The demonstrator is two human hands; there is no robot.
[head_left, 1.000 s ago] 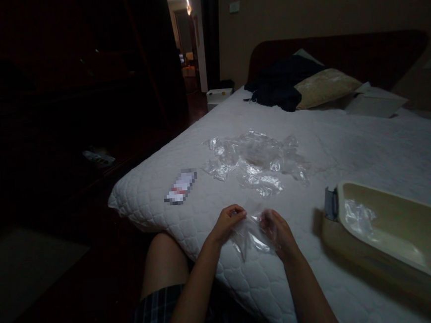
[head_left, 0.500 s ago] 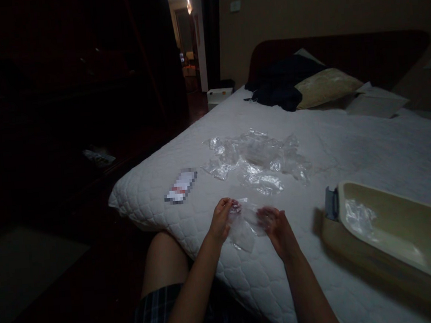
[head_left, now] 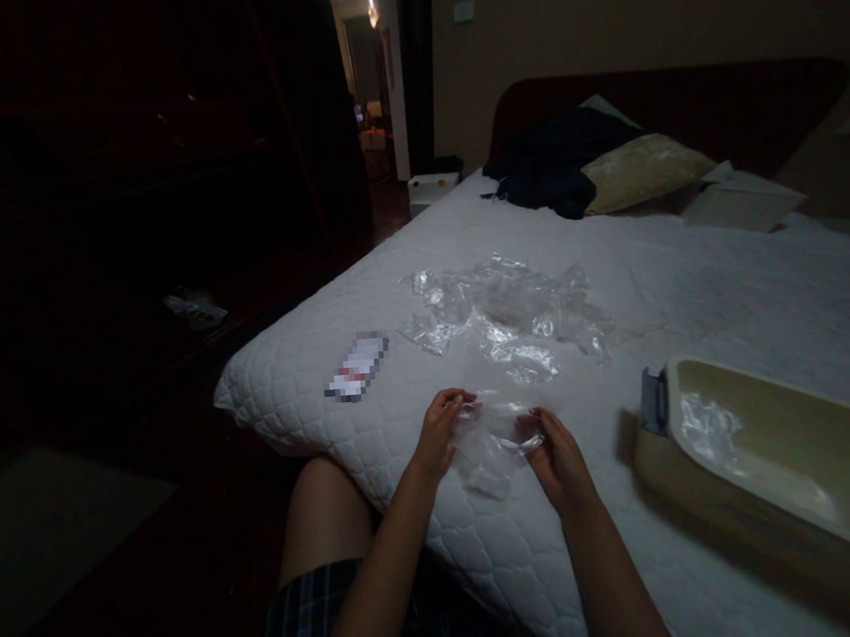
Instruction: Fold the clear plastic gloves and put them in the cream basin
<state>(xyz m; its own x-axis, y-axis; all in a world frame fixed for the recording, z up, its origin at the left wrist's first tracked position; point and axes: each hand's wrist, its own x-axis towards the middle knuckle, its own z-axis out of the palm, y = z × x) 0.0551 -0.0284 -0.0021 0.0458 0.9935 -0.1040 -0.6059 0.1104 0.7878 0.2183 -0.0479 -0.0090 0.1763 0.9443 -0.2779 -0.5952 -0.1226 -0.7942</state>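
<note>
The person's left hand (head_left: 436, 437) and right hand (head_left: 560, 457) held a crumpled clear plastic bag (head_left: 489, 456) between them, its sides pinched in the fingers of each, above the near edge of a white quilted bed (head_left: 510, 567). Just beyond lay a loose spread of clear plastic wrappers (head_left: 502, 317); to its left a phone (head_left: 356, 368) rested flat, its screen blurred out. At the right stood an open storage box (head_left: 794, 427) with a grey latch (head_left: 652, 402) and some crinkled plastic (head_left: 707, 427) inside. Near the dark headboard (head_left: 738, 97), navy cloth (head_left: 552, 156) lay against a beige pillow (head_left: 645, 172).
</note>
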